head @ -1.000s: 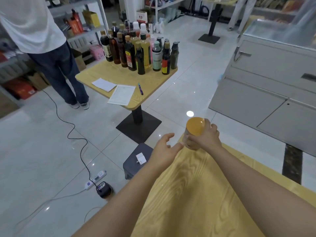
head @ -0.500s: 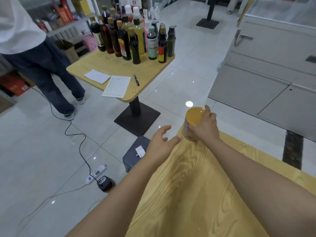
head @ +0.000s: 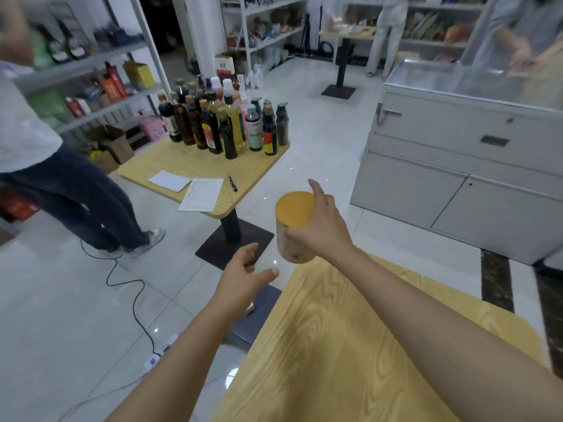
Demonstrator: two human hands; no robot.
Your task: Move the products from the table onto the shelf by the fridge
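Clear yellow-lidded jar [head: 292, 220] gripped mid-body, right hand [head: 323, 229] fingers curled round, above 12 o'clock corner of surface [head: 335, 345]. Left hand [head: 243, 275] empty, fingers spread, jar's 7 o'clock. Likely rigid, slick; hold sides, not lid.

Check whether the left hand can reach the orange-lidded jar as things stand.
Probably yes: the left hand is open close beside the jar, nothing between them; the right hand grips it from the right.

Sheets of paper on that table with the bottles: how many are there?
2. A small white sheet lies near the table's front edge; a larger printed sheet lies right of it, beside the pen. None looks hidden.
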